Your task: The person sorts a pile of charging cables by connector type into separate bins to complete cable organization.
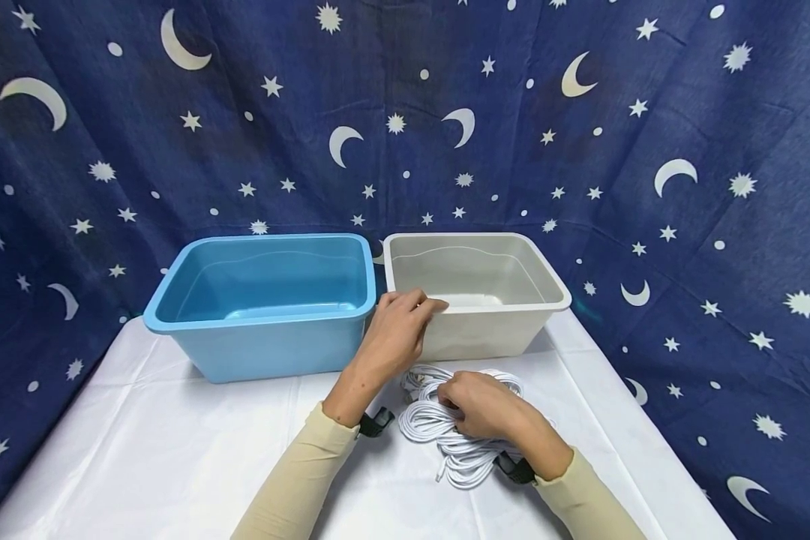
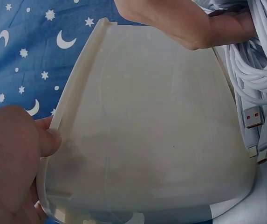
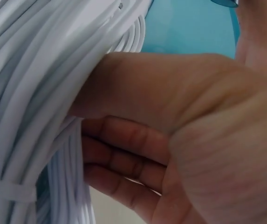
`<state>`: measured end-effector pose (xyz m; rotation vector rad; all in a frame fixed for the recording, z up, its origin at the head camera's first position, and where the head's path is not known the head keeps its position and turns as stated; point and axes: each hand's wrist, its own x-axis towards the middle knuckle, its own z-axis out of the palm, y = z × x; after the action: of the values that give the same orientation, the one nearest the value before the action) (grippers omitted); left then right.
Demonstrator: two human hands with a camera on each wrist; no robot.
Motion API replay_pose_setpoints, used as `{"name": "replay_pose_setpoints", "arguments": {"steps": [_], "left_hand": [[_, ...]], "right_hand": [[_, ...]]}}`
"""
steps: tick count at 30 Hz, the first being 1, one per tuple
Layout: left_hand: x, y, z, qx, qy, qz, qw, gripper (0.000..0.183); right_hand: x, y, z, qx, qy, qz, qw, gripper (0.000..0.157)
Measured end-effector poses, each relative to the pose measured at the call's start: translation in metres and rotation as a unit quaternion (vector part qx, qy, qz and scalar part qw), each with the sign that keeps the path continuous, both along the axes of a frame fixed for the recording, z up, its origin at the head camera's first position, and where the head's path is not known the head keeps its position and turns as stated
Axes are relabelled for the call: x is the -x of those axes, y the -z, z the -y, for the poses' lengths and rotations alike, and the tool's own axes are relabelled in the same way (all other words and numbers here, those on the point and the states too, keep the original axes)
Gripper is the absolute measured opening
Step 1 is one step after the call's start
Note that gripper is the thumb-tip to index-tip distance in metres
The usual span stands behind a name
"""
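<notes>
My left hand [image 1: 398,328] holds the rim of a pale grey plastic bin [image 1: 489,335] at its near left corner. The left wrist view shows the thumb on the outside of that rim. In front of the bin lies a pile of coiled white USB cables [image 1: 427,421], some bundled with a tie. My right hand [image 1: 487,409] is in among these coils, and in the right wrist view its thumb and curled fingers grip a thick bundle; the fingertips are hidden by the cables. A USB plug [image 2: 253,117] and smaller connectors hang from the coils beside the bin.
A larger light blue bin [image 1: 277,352] stands left of the grey one, close beside it. Both stand near the back of a table with a white cloth [image 1: 196,457]. A dark blue curtain [image 1: 405,150] with moons and stars hangs behind and at both sides.
</notes>
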<state>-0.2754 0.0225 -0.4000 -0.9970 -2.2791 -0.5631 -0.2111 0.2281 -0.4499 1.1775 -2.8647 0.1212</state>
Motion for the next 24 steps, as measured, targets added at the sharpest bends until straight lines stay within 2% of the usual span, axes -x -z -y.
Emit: {"name": "replay_pose_setpoints", "arguments": {"steps": [13,24], "left_hand": [[-0.0013,0.0002,0.0003,-0.004,0.0,0.0,1.0,0.027],[-0.0004,0.001,-0.0013,0.001,-0.002,0.0,1.0,0.027]], "right_hand": [[0.0043,0.0019,-0.0044,0.009,-0.015,0.008,1.0,0.029],[0.003,-0.0011,-0.0044,0.005,-0.026,0.014,1.0,0.033]]}}
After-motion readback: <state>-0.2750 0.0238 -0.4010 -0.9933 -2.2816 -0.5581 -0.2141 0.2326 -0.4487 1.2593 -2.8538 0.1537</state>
